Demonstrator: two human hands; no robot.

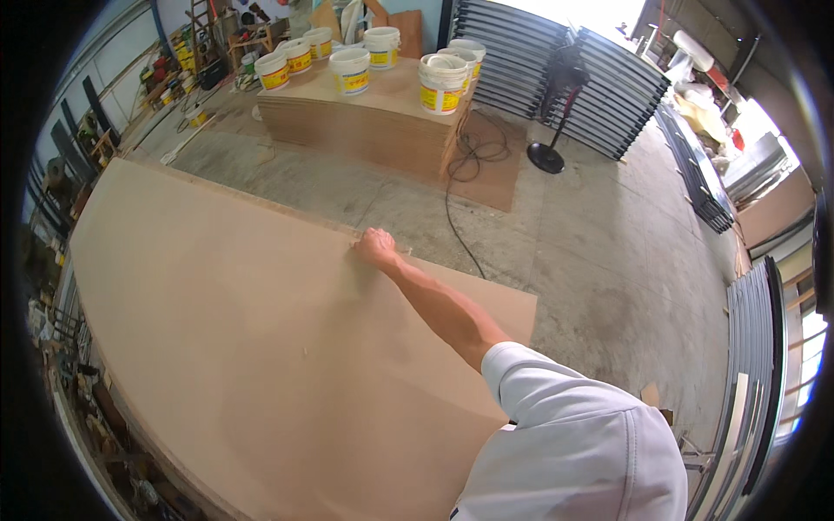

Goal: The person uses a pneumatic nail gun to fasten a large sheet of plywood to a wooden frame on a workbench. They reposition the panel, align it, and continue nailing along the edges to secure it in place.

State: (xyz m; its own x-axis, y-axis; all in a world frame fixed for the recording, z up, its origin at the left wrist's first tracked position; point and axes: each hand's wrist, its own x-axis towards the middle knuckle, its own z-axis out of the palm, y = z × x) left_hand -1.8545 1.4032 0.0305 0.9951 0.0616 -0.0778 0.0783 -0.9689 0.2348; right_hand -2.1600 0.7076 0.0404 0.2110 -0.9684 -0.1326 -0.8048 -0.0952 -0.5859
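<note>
A large tan board (261,347) stretches from the left side of the view to the middle and down to the lower edge. At its far edge, my right hand (376,246) rests low on the surface with the fingers curled in. Whatever the fingers close on is hidden beneath the hand. My bare forearm and white short sleeve reach in from the lower right. A small pale speck (305,352) lies on the board nearer to me. My left hand is out of view.
Beyond the board, white buckets with yellow labels (350,74) stand on a stack of wooden sheets (356,135). A black cable (465,234) runs across the concrete floor (608,252). Stacked dark metal frames (599,95) and a round-based stand (546,157) are at the far right.
</note>
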